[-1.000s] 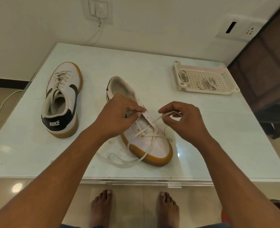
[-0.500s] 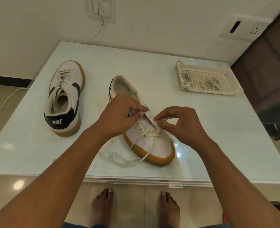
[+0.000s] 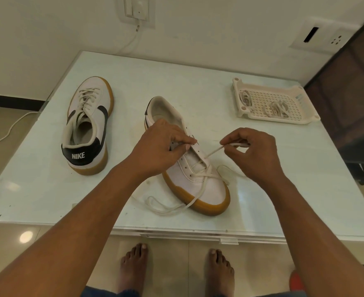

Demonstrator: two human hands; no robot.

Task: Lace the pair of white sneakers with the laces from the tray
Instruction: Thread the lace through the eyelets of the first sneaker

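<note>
The left hand [image 3: 159,151] seemingly pinches the gum-soled sneaker [image 3: 206,189]; the right hand [image 3: 255,154] pinches its flat lace [image 3: 214,151] (taut).

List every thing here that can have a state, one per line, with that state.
laced sneaker: fully laced, upright.
centre sneaker: laced through the lower eyelets only.
lace: one end pinched, other loose on table.
left hand: pinches centre sneaker's eyelet edge.
right hand: pinches lace.
tray: holds spare laces.

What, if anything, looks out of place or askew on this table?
Nothing is spilled or damaged. The sneakers point opposite ways: the laced sneaker has its heel toward the person, the half-laced sneaker its toe. One end of the lace lies looped on the table near its front edge.
</note>
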